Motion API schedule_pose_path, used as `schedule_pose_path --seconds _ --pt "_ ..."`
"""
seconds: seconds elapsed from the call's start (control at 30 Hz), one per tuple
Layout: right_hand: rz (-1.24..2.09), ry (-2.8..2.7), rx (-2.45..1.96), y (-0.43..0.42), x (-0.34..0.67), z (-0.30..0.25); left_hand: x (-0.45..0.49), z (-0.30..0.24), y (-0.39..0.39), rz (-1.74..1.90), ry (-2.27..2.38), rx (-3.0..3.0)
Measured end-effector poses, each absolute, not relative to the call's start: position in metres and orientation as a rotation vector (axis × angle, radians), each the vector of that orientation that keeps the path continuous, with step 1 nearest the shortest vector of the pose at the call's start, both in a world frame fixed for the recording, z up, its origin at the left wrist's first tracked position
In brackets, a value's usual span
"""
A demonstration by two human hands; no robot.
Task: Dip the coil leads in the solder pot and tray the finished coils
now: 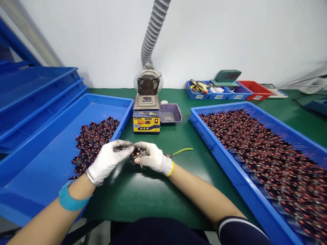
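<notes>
Both hands wear white gloves and meet above the green table, in front of the yellow solder pot (146,124). My right hand (152,157) is closed around a small black motor stator with copper windings (136,152). The fingers of my left hand (109,159) are pinched together at the stator's upper left side, by its thin wire ends (127,142); whether they grip a wire is too small to make out. Just right of my right hand lies a pair of pliers with green handles (181,151).
A blue tray (102,99) at left holds a cluster of stators; another blue tray (204,136) at right holds many in rows. Behind stand a grey bin (176,117), small blue bins (219,96), a red bin (255,89) and a ducted hose (153,30). Blue trays are stacked far left.
</notes>
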State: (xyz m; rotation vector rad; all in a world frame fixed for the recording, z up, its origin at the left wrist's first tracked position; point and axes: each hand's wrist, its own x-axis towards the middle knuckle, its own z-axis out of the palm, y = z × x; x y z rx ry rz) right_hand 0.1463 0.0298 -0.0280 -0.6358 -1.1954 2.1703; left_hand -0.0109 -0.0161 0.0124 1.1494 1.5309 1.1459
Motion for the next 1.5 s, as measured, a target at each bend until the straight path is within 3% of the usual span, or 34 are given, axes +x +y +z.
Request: schedule_pose_path --seconds 0.27,0.5,0.77,0.9,1.07,1.13,1.27,1.33,1.4,1.5 --pt "2.221 -1.313 -0.781 0.025 0.140 -0.027 -0.016 0.007 -0.017 1.196 1.531 1.072" --pt "2.174 -1.371 -0.681 0.028 0.146 -0.030 -0.032 0.022 -0.008 1.835 1.318 0.746" --pt "2.104 -1.410 -0.834 0.028 0.145 -0.029 -0.029 0.012 -0.015 1.051 1.538 1.242" --pt "2.056 -1.445 -0.848 0.029 0.146 -0.026 -0.016 0.009 -0.017 1.202 1.558 1.169" --pt "2.013 -1.505 -0.781 0.034 0.148 -0.032 -0.033 0.019 -0.015 1.871 1.456 0.851" --pt "2.038 -1.485 -0.776 0.035 0.148 -0.034 -0.042 0.024 -0.016 1.743 1.484 0.939" --pt "2.153 -1.412 -0.747 0.032 0.149 -0.034 -0.039 0.024 -0.022 0.963 1.512 1.281" --pt "2.195 -1.401 -0.717 0.030 0.150 -0.033 -0.030 0.023 -0.024 0.813 1.504 1.355" --pt "2.215 -1.401 -0.664 0.030 0.151 -0.032 -0.023 0.022 -0.025 0.882 1.499 1.373" --pt "2.228 -1.440 -0.558 0.032 0.153 -0.034 -0.026 0.024 -0.024 1.323 1.520 1.262"
